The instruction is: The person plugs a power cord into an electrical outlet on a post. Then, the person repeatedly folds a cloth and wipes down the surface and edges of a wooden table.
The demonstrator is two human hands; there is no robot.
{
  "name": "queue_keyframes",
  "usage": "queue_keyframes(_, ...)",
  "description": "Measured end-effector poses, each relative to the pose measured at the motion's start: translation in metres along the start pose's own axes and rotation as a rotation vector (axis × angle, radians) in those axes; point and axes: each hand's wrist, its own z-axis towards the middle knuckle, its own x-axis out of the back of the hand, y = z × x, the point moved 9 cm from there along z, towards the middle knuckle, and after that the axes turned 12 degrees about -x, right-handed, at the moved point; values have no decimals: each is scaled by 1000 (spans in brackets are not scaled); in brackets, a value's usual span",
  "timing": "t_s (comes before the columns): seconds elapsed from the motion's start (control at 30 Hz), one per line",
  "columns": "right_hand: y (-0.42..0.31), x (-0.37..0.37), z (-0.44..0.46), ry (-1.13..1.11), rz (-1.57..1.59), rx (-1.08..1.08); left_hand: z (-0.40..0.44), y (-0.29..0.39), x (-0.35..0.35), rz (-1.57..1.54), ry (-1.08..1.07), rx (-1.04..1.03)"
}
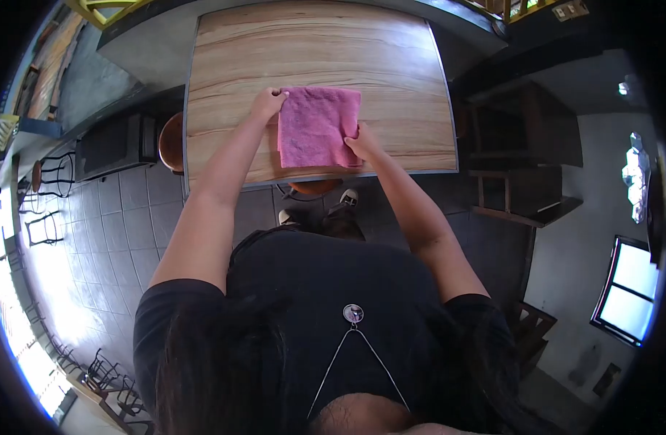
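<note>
A pink cloth (318,130), folded into a rough square, is at the near side of the wooden table (239,51). My left hand (270,103) pinches its upper left corner between thumb and fingers. On the opposite side, my right hand (362,143) grips the right edge, lower down, with the thumb on top and the other fingers partly hidden beneath. The cloth looks fairly flat, with small creases and some darker marks on its surface. Whether it rests fully on the tabletop or is slightly raised, I cannot tell.
A round brown stool seat (172,143) stands by the table's left side, and another orange-brown seat (315,186) shows under the near edge. Dark wooden furniture (521,188) is to the right. Grey floor tiles (119,232) lie to the left, with several metal-framed chairs (115,377) farther off.
</note>
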Motion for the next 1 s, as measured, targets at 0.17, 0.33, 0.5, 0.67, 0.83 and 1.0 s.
queue_keyframes(0.17, 18, 20, 3, -12, 300, -97, 2, 37, 17, -314, 253, -261)
queue_keyframes(0.33, 8, 48, 7, 276, 53, -68, 2, 33, 11, -351, 294, -349)
queue_keyframes(0.5, -57, 47, 20, 416, 28, 275, -55, -6, 29, 530, 206, -172)
queue_keyframes(0.67, -89, 11, 47, 319, -312, 170, -70, -10, 30, 656, 182, -257)
queue_keyframes(0.83, -128, -26, 23, 266, -245, 223, -69, -14, 28, 652, 168, -236)
queue_keyframes(1.0, -107, -35, -42, 169, -312, 510, -68, -19, 22, 703, 128, -243)
